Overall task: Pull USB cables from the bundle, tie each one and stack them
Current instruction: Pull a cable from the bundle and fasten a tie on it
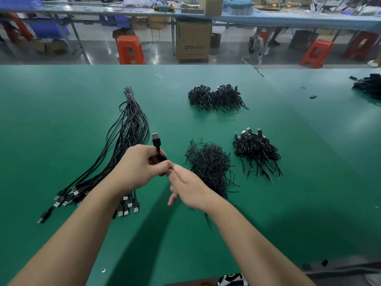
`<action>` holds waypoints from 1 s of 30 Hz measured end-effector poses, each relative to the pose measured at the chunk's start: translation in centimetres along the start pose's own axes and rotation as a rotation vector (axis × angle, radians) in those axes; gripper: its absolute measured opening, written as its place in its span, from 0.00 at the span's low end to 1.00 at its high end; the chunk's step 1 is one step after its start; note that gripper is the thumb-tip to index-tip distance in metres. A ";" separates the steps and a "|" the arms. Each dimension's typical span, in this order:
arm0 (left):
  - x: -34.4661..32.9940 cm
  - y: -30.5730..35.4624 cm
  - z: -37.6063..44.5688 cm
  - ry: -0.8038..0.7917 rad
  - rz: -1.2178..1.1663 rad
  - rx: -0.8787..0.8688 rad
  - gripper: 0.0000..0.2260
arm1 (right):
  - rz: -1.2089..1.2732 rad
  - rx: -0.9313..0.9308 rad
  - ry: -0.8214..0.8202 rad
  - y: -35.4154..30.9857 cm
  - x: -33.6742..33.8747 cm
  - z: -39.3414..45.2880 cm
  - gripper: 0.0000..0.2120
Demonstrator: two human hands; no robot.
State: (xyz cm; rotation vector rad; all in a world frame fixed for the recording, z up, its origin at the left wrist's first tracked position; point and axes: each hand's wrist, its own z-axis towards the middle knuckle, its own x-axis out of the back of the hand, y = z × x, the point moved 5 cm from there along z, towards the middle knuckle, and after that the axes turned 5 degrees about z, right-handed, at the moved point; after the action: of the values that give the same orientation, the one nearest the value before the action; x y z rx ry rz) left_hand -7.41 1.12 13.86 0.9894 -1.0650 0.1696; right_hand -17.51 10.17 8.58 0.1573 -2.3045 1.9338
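Observation:
A long bundle of black USB cables (pixel 127 129) lies on the left of the green table (pixel 61 104), tied at its far end, plugs fanned out near me. My left hand (pixel 138 168) grips one coiled black USB cable (pixel 156 141) above the table, its plug pointing up. My right hand (pixel 189 188) meets the left hand at the coil and pinches it with thumb and forefinger; its other fingers point down. A pile of short black ties (pixel 210 164) lies just right of my hands. A stack of tied cables (pixel 257 151) sits farther right.
Another heap of tied cables (pixel 216 98) lies at the table's far middle, and more black cables (pixel 369 85) at the far right edge. Small black bits (pixel 313 97) lie on the adjoining table. Beyond the table stand orange stools (pixel 129 50) and a cardboard box (pixel 193 41).

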 end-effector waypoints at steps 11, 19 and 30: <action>0.4 2.0 1.5 -0.025 -0.192 -0.033 0.06 | 0.244 0.066 0.029 -1.6 1.7 0.1 0.10; -0.7 2.3 2.4 -0.078 -0.344 0.021 0.06 | 0.252 -0.017 0.021 -1.3 3.3 -0.1 0.11; -4.3 1.0 3.4 -0.178 -0.878 0.183 0.05 | -0.039 0.068 0.287 -0.3 7.7 -0.1 0.15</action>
State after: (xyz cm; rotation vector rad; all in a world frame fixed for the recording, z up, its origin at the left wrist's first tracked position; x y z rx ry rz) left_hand -12.45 0.55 11.45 1.5732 -0.6950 -0.5565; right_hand -25.01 10.27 10.18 -0.0647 -2.0392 1.8774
